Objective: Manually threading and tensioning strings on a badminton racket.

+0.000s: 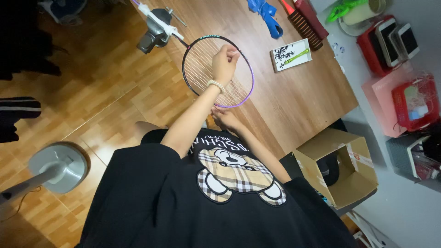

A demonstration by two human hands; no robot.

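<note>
A badminton racket (193,64) with a black and purple frame lies over the wooden table (294,101), its head partly strung with white string. My left hand (225,62), with a bead bracelet at the wrist, reaches over the strings and pinches a white string near the far rim. My right hand (226,118) is at the near, purple part of the rim, fingers curled on the frame and partly hidden by my left forearm. A grey metal clamp device (156,28) holds the racket's far left end.
On the table lie a blue tool (265,14) and a white tray with a green tool (290,54). An open cardboard box (342,167) stands at the right, with red baskets (415,103) beyond. A fan base (57,167) sits on the wood floor at the left.
</note>
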